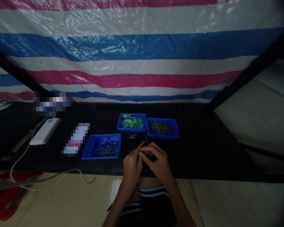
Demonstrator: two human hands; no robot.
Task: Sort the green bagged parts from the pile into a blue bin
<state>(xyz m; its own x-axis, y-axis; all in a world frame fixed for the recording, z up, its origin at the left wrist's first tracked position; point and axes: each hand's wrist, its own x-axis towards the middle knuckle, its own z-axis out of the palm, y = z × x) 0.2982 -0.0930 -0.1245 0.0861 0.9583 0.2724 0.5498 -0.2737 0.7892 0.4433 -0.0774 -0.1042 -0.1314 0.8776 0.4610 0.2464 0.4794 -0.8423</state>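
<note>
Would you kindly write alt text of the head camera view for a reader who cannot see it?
A person's left hand and right hand meet at the fingertips over a black table, seemingly around something too small to identify. Three blue trays hold metal pins or green pieces; a striped sheet hangs behind.

2 bare forearms (119,201) reaching forward, left hand (133,162) beside right hand (160,159), fingertips (143,148) close together, right fingers bent

This looks like a makeshift workshop corner: a flat black tabletop (208,151) bears rectangular blue plastic trays (90,146) of thin metal pins (161,128), with glossy red, white and blue striped plastic sheeting (142,47) behind the tabletop and a slanting black frame bar (253,68) at its right.
</note>
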